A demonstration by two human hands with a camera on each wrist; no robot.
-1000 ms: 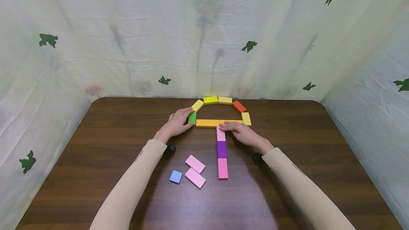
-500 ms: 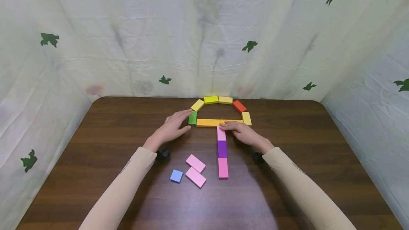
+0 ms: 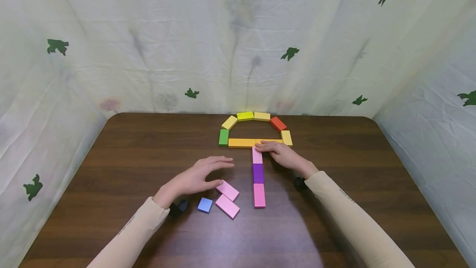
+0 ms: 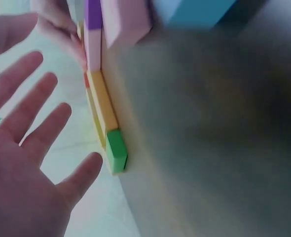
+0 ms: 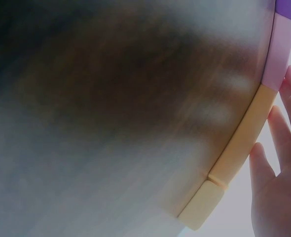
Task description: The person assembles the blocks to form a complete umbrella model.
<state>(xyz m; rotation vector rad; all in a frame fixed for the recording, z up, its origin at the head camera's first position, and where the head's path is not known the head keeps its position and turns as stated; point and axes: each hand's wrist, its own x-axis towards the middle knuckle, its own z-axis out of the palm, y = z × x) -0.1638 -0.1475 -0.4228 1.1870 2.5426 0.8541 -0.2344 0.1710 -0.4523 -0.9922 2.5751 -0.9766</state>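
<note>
My left hand (image 3: pixel 195 175) hovers with spread, fairly straight fingers over the near left part of the table. Its thumb overlaps the upper of two loose pink blocks (image 3: pixel 228 191) in the head view; the lower pink block (image 3: pixel 227 206) lies against it. In the left wrist view the palm (image 4: pixel 27 182) holds nothing. My right hand (image 3: pixel 285 156) rests with extended fingers at the junction of the right orange block (image 3: pixel 273 141) and the top pink block (image 3: pixel 257 156). Below that one, a purple block (image 3: pixel 258 173) and another pink block (image 3: pixel 259 196) continue the column.
A ring of blocks stands farther back: a green block (image 3: pixel 223 137), several yellow ones such as the bright yellow block (image 3: pixel 245 116), and a red block (image 3: pixel 278 123). A blue square block (image 3: pixel 205 205) lies left of the loose pinks. A white curtain (image 3: pixel 178 44) hangs behind the table.
My left hand has left the green block and come back toward me, over the loose pink blocks. The green block shows fully now. My right hand stays where it was.
</note>
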